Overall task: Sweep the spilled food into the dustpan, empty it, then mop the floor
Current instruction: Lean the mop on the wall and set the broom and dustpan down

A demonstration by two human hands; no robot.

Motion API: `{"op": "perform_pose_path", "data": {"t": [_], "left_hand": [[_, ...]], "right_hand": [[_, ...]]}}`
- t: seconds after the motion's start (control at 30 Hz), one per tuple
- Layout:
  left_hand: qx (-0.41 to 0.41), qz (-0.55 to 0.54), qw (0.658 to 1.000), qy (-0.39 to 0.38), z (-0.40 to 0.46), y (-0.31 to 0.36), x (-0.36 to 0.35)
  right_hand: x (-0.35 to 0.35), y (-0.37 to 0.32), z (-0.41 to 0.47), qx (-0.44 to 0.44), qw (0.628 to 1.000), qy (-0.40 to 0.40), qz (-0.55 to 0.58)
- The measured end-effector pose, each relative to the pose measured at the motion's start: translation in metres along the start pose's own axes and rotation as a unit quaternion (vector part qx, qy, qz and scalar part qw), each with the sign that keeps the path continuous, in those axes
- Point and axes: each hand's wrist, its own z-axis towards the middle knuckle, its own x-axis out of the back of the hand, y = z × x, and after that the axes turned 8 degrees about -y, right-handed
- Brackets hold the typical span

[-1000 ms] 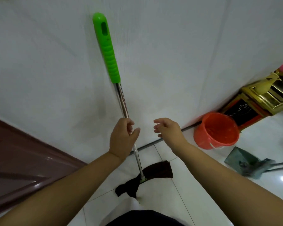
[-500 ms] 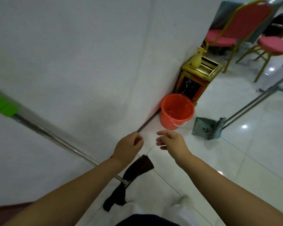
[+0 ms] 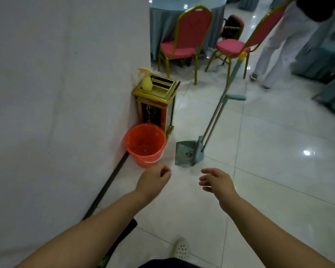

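Note:
A grey-green dustpan [image 3: 188,153] stands on the white tiled floor ahead, its long handle [image 3: 223,101] rising to the upper right, with a broom clipped beside it. An orange bucket [image 3: 145,145] sits left of it against the wall. My left hand [image 3: 154,180] hovers just below the bucket, fingers loosely curled, holding nothing. My right hand [image 3: 218,182] is held out beside it, fingers apart and empty, a short way in front of the dustpan. Under my left forearm a dark strip of the mop head [image 3: 124,238] shows on the floor; most of the mop is hidden.
A gold-framed bin [image 3: 157,105] with a yellow spray bottle [image 3: 146,82] on top stands against the white wall [image 3: 56,93]. Two red chairs [image 3: 184,45] and a draped table are behind it. A person in white trousers [image 3: 278,47] walks at the upper right.
My left hand has let go of the mop pole, which stayed by the wall and dropped out of sight. My view swung right toward the bucket and dustpan, both hands moving with it.

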Motion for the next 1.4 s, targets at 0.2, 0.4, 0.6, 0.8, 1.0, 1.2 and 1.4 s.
{"op": "perform_pose_path", "data": {"t": [0.2,0.4,0.6,0.8,1.0,1.2,1.4], "left_hand": [[0.018,-0.065,0.997,-0.031,0.070,0.057,-0.055],[0.024,-0.066,0.997,-0.023,0.133,0.077,-0.063],[0.018,-0.080,0.995,-0.050,0.223,0.096,-0.063],[-0.003,-0.066,0.997,-0.050,0.336,0.130,-0.047],[-0.016,-0.055,0.996,-0.065,0.438,0.161,-0.024],[-0.033,-0.065,0.995,-0.062,0.493,0.188,-0.030],[-0.015,-0.082,0.996,-0.032,0.522,0.207,-0.045]], "right_hand": [[0.095,-0.014,0.044,-0.003,0.998,0.061,0.018],[0.133,-0.034,0.094,-0.019,0.997,0.066,0.043],[0.157,-0.074,0.157,-0.011,0.997,0.065,0.045],[0.189,-0.150,0.236,0.011,0.996,0.085,0.040],[0.207,-0.209,0.318,0.033,0.992,0.118,0.037],[0.225,-0.225,0.373,0.039,0.989,0.141,-0.012],[0.250,-0.227,0.437,0.066,0.961,0.130,-0.234]]}}
